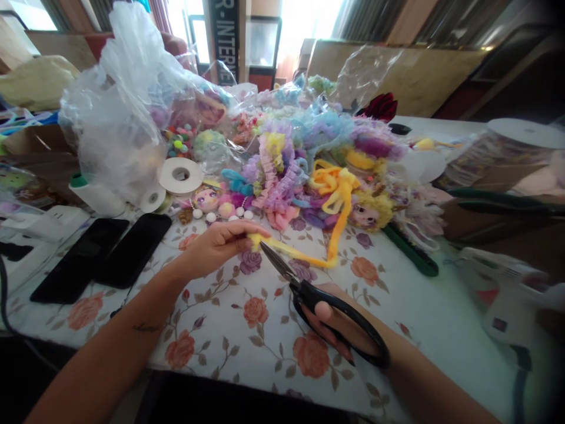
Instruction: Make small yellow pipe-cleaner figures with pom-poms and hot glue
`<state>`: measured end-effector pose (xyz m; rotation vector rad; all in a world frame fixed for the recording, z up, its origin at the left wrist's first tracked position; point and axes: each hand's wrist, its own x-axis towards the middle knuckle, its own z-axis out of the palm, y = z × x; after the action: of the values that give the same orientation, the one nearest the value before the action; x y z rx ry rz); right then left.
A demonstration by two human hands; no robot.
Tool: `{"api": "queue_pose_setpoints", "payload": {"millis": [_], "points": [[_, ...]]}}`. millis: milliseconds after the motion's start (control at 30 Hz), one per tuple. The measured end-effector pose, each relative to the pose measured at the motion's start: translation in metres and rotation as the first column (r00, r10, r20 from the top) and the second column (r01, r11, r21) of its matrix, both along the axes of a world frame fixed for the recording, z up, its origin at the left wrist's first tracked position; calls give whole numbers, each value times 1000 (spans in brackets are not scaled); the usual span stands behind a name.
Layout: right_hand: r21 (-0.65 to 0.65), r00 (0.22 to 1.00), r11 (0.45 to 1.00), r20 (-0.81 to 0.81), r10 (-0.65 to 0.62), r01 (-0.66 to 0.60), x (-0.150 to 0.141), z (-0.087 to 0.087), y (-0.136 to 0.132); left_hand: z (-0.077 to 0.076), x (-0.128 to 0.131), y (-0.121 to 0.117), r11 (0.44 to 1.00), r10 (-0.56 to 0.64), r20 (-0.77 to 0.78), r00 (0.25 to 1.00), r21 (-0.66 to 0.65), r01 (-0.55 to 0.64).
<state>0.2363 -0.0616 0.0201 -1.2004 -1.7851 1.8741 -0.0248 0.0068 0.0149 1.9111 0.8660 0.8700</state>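
Between the fingertips of my left hand (227,241) the end of a fuzzy yellow strip (300,254) is pinched. From there the strip runs right along the cloth, then bends up into a loose yellow bundle (335,182). My right hand (329,321) grips black-handled scissors (304,288) by the loops. Their blade tips point up and left and meet the strip right beside my left fingers; the blades look nearly closed. Behind my hands lie a doll with curly yellow hair (368,213) and a string of white beads (212,217).
Two black phones (132,250) lie at left near a white power strip (53,227). A white ribbon roll (180,175) and a plastic bag (119,112) stand behind them. A glue gun (507,288) rests at right, with a dark green tool (412,250) nearer the middle. Pastel ruffled trims (282,165) heap across the back.
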Motion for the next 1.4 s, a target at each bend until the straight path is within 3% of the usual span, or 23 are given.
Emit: {"api": "queue_pose_setpoints", "payload": {"millis": [333,567,767,1400], "points": [[21,999,1000,-46,20,-19,6,-6,1,-3,0,0,998,9,59,998,-57,-6],[16,999,1000,-43,-22,23,1,4,-2,1,1,-1,999,29,28,999,27,-30],[83,997,996,-70,38,-32,8,-4,0,4,1,-2,997,61,32,998,39,-62],[7,997,1000,-71,-12,12,7,-3,-5,2,3,-4,994,85,31,996,66,-87]]}}
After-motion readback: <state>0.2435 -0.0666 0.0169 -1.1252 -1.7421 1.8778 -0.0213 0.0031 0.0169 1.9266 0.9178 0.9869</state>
